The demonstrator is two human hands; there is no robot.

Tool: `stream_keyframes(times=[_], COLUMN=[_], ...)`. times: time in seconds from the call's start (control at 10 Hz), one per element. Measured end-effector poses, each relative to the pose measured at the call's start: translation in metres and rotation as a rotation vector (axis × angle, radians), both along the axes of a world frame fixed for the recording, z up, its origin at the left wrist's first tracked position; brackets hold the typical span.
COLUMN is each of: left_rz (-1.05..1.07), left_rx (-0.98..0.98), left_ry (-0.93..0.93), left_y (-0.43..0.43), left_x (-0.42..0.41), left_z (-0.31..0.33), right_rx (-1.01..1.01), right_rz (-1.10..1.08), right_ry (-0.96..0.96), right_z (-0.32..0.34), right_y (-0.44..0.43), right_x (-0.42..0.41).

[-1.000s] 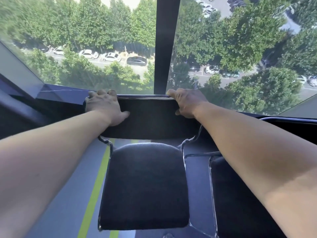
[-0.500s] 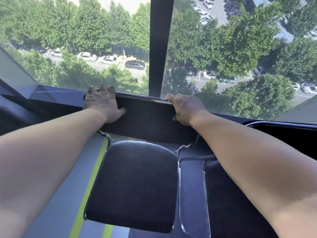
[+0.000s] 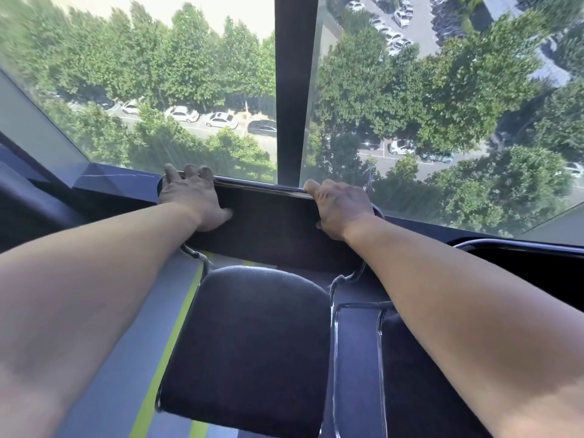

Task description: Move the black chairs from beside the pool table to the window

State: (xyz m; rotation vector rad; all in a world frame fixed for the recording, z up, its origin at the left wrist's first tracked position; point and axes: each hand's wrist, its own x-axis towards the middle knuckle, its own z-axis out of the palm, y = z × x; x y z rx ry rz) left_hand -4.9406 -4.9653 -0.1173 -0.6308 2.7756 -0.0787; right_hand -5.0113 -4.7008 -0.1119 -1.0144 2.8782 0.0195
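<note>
Chair (image 3: 252,343) number one is seen at the centre of the frame, with its dark seat in the lower middle and its backrest (image 3: 278,229) across the middle, close before the window (image 3: 158,74). Whether the chair touches the glass cannot be told.

The backrest is grasped at both upper corners. The left hand (image 3: 192,200) is laid over the left end, with its fingers curled over the top edge and the thumb pressed on the near face. The right hand (image 3: 339,208) is clamped round the right end of the top edge.

A second chair (image 3: 420,374) is seen just beside the first, at the lower right, partly hidden by the right forearm; its chrome tube is shown next to the first seat.

A grey floor (image 3: 104,390) with a yellow-green stripe (image 3: 164,358) is visible at the lower left. The window is divided by a dark post (image 3: 294,90) at the upper centre. Trees (image 3: 442,90) and parked cars (image 3: 221,120) are seen through the glass.
</note>
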Motion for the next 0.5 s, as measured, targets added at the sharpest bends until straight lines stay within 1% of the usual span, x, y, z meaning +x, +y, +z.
stream_keyframes(times=[0.1, 0.2, 0.3, 0.4, 0.5], left_rz=[0.0, -0.058, -0.101, -0.15, -0.263], left_rx=[0.06, 0.08, 0.096, 0.104, 0.125], left_ry=[-0.018, -0.058, -0.13, -0.09, -0.003], left_y=[-0.001, -0.003, 0.005, 0.024, 0.043], left_x=[0.005, 0.014, 0.028, 0.05, 0.068], left_z=[0.001, 0.013, 0.037, 0.062, 0.081], right_rx=[0.017, 0.054, 0.143, 0.236, 0.112], right_rz=[-0.032, -0.069, -0.102, -0.043, 0.016], right_ry=[0.033, 0.063, -0.037, -0.135, -0.135], right_z=[0.0, -0.002, 0.01, 0.036, 0.061], right_y=[-0.001, -0.006, -0.009, -0.002, 0.005], right_x=[0.005, 0.013, 0.016, 0.012, 0.032])
